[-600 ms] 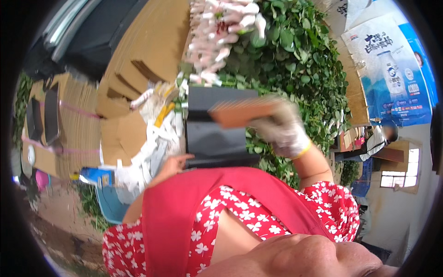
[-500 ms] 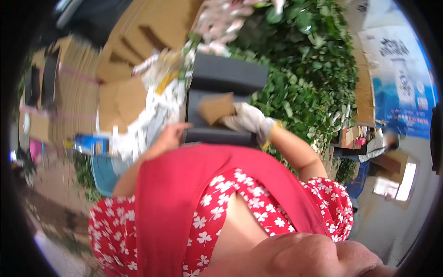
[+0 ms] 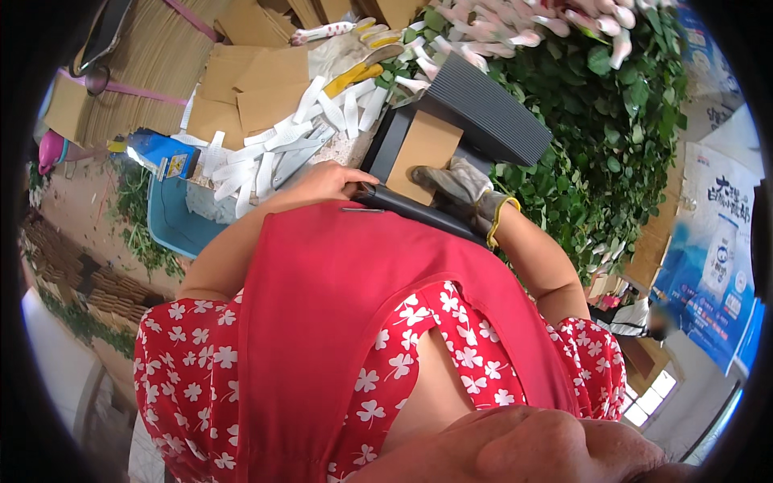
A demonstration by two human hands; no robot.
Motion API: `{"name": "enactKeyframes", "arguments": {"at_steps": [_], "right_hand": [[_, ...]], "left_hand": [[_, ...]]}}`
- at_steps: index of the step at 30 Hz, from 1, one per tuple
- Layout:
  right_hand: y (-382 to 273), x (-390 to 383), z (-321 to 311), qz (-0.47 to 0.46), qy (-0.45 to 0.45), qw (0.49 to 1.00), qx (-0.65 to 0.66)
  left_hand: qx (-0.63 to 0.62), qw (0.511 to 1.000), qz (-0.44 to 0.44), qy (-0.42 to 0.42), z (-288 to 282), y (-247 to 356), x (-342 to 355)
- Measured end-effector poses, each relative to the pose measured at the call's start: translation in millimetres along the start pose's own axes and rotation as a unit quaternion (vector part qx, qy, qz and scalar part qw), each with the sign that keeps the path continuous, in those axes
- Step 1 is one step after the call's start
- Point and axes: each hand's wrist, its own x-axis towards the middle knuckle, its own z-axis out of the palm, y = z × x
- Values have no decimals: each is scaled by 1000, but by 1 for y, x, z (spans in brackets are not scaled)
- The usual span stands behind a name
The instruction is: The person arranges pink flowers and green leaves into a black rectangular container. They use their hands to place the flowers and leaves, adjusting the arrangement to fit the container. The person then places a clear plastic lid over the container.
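Observation:
My bare left hand (image 3: 338, 179) has its fingers curled at the near left corner of a black tray-like holder (image 3: 439, 217), which has a ridged dark panel (image 3: 491, 113) along its far side. My right hand (image 3: 459, 187), in a grey-white glove with a yellow cuff, is on a brown cardboard piece (image 3: 427, 137) lying in the holder, fingers bent against its lower part. The red apron covers my front just below. White foam sleeves (image 3: 306, 113) lie heaped left of the holder, beside more cardboard sheets (image 3: 274, 99).
Leafy stems with pink-wrapped heads (image 3: 555, 24) fill the upper right. A blue boxy device (image 3: 165, 153) sits above a blue tub (image 3: 161, 217) at left, near bundled cardboard (image 3: 153, 56) and spare gloves (image 3: 346, 64). A person (image 3: 632, 318) is at the far right, below a poster (image 3: 717, 241).
My gloved right hand has lowered the cardboard piece into the black holder. My left hand has moved up along the holder's edge. The whole view has swung, shifting the surroundings.

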Motion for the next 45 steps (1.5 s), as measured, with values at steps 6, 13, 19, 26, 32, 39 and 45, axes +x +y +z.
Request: {"name": "enactKeyframes", "arguments": {"at_steps": [6,13,19,26,32,39,45], "right_hand": [[4,13,-1,32,10,994,-102],[1,17,0,-7,22,918,-396],[-63,-19,-3,-49,-63,727,-682],[-28,18,4,-221,-79,822,-518],[-105,-109,-152,-490,398,745,-215],[-135,-118,-413,-102,756,547,-344],[-179,-52,-440,-109,489,864,48]], "left_hand": [[30,983,115,140,-25,4,13],[147,961,229,48,-17,31,71],[191,960,204,8,-19,36,70],[258,941,220,-16,-23,32,74],[155,976,131,-72,-48,85,75],[194,966,150,-86,-21,68,76],[113,978,153,-81,-22,37,69]]}}
